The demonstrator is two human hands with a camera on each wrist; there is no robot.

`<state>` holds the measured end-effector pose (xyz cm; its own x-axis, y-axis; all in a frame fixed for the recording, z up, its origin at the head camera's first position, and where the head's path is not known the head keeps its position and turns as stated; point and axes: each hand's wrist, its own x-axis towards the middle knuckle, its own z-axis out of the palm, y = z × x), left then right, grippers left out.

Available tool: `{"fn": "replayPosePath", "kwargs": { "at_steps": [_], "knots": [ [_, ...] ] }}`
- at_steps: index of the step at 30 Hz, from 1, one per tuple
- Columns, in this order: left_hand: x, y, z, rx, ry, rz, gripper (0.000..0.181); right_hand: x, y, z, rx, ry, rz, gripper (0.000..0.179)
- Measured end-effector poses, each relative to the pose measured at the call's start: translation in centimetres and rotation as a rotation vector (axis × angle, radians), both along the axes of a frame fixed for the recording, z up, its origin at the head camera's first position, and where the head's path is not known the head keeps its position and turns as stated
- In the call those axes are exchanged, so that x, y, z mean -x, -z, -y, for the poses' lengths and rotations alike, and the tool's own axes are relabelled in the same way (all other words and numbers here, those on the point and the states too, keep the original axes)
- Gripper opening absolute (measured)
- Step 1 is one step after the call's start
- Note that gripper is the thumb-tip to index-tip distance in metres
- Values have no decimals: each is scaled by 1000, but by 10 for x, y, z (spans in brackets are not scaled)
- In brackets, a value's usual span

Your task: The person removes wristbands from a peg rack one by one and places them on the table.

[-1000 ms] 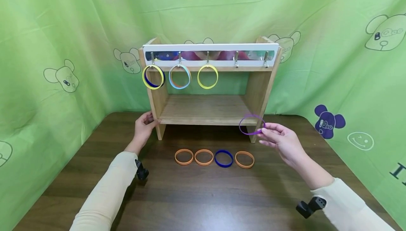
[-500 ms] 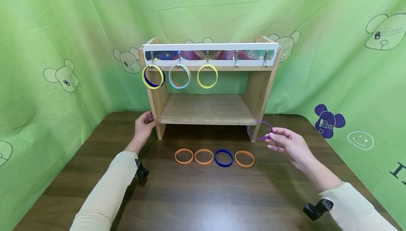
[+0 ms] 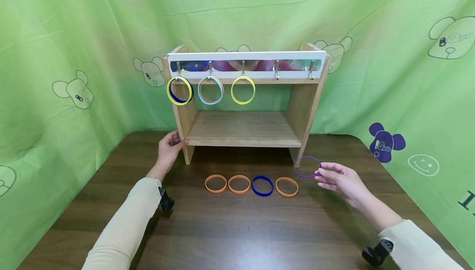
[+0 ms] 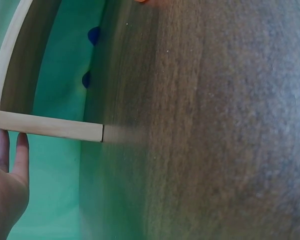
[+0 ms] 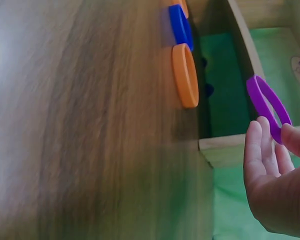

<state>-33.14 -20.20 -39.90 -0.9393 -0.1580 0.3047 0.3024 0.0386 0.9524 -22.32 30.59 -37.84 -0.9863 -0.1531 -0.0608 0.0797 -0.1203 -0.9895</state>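
In the head view my right hand (image 3: 343, 183) pinches a purple silicone wristband (image 5: 265, 102) between thumb and fingers, holding it up near the right leg of a wooden shelf (image 3: 243, 127). My left hand (image 3: 168, 150) grips the shelf's left side panel low down, its thumb at the front edge. Fingers (image 4: 22, 157) lie against the panel's outer face in the left wrist view. On the table in front of the shelf lie a blue wristband (image 3: 262, 186) and several orange ones, such as the rightmost orange wristband (image 3: 287, 187), in a row.
Along the shelf's top runs a white-edged hook rail (image 3: 245, 54). Its left hooks carry yellow and dark blue wristbands (image 3: 179, 102), a light blue wristband (image 3: 210, 102) with an orange one, and a yellow wristband (image 3: 243, 102). The two right hooks (image 3: 276, 70) are bare. Green cloth (image 3: 237, 10) hangs behind.
My right hand has moved down and to the right with the purple wristband, from in front of the shelf's lower board to beside its right leg. My left hand has stayed on the panel.
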Motion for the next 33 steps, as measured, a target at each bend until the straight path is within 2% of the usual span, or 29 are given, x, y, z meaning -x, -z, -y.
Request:
{"fn": "replayPosePath", "kwargs": {
  "at_steps": [6,10,15,17,23,33],
  "knots": [
    [-1,0,-1,-5,-4,14,46,0,8,-13,-24,-7,36,15],
    [-2,0,-1,7,-11,-2,46,1,14,-21,-35,-30,45,15],
    [-17,-16,-6,44,-5,2,46,1,23,-28,-16,-60,80,18],
    [-18,-18,-6,50,-3,1,45,1,26,-30,-6,-78,92,18],
    [-1,0,0,29,-6,1,46,2,32,-34,-32,-105,134,17],
    [0,2,-2,45,-41,-48,43,-1,34,-31,-84,-119,166,15]
  ]
}}
